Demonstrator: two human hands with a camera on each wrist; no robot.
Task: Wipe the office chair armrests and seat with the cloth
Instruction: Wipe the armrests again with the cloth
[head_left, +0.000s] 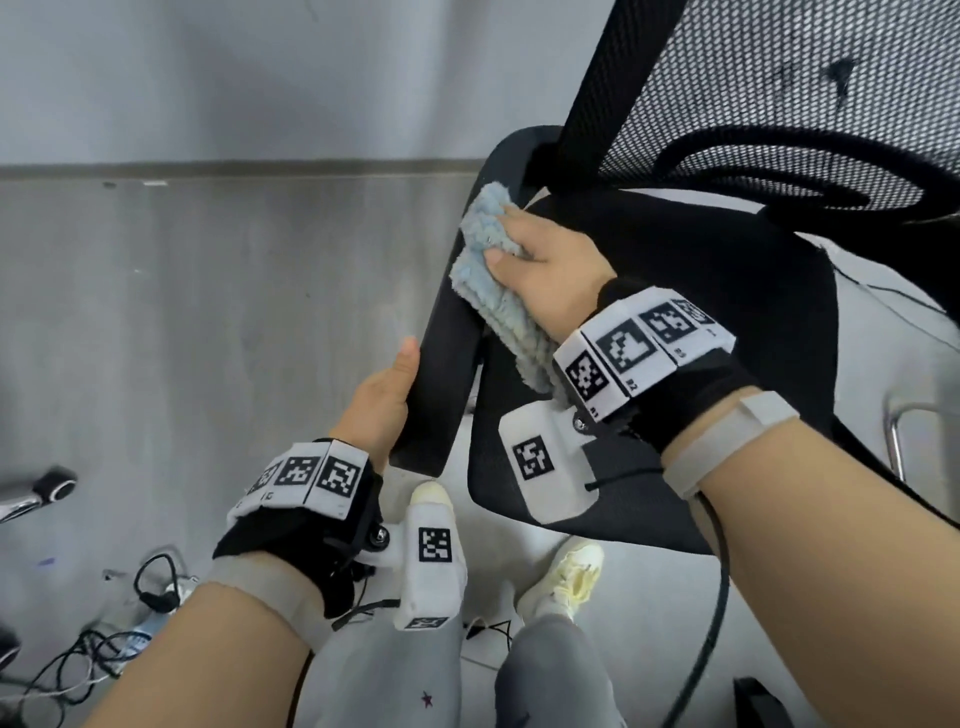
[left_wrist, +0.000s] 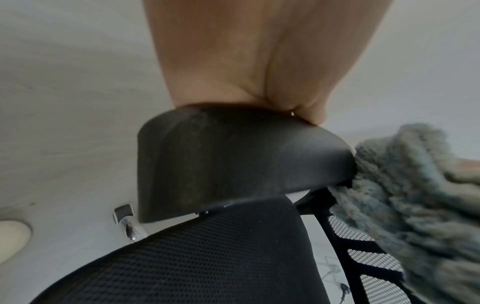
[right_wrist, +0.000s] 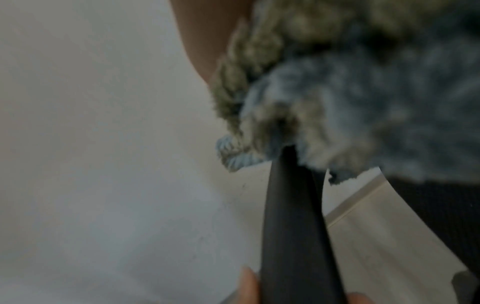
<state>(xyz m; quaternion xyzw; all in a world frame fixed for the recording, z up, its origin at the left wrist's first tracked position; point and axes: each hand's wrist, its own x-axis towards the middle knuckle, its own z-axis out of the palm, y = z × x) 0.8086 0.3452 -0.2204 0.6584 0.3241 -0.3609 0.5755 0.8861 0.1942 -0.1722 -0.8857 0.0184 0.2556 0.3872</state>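
On the armrest (head_left: 447, 332), toward its far end by the backrest (head_left: 779, 88), the right hand (head_left: 550, 265) presses the cloth (head_left: 488, 280), fingers curled over it. The left hand (head_left: 382, 410) grips the armrest's near end, thumb along its outer edge. The seat (head_left: 727, 291) lies right of the armrest.

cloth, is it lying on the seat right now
No, the right hand presses the cloth against the black armrest, above the seat.

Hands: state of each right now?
Left hand: grips the near end of the armrest.
Right hand: holds the cloth against the armrest.
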